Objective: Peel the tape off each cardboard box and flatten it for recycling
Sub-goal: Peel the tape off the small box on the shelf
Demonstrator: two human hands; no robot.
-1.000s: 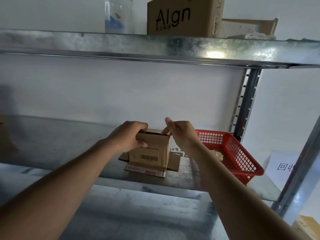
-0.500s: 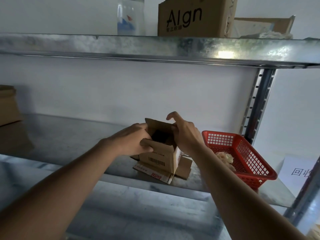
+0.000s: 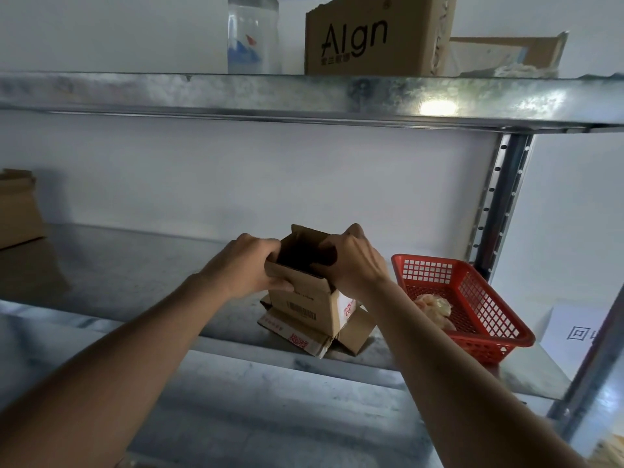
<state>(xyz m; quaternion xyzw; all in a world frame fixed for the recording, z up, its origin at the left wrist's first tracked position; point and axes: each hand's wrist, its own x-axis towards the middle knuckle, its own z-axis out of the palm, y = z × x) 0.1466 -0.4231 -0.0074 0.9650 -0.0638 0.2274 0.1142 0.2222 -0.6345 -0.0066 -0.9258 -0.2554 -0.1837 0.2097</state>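
Note:
A small cardboard box (image 3: 305,304) stands on the metal shelf (image 3: 135,265), its top open and dark inside, its bottom flaps splayed out on the shelf. A barcode label shows on its near face. My left hand (image 3: 248,265) grips the box's left top edge, thumb on the near face. My right hand (image 3: 351,261) grips the right top edge, fingers curled over the rim into the opening.
A red plastic basket (image 3: 489,319) holding a crumpled wad of tape sits right of the box. More cardboard (image 3: 17,207) lies at the far left. The upper shelf (image 3: 304,92) carries a large printed box (image 3: 374,35) and a clear bottle (image 3: 253,35). An upright post (image 3: 499,197) stands at the right.
The box's top has opened up and the box has turned slightly. Both hands shifted from pinching the top flaps to gripping the opposite rims.

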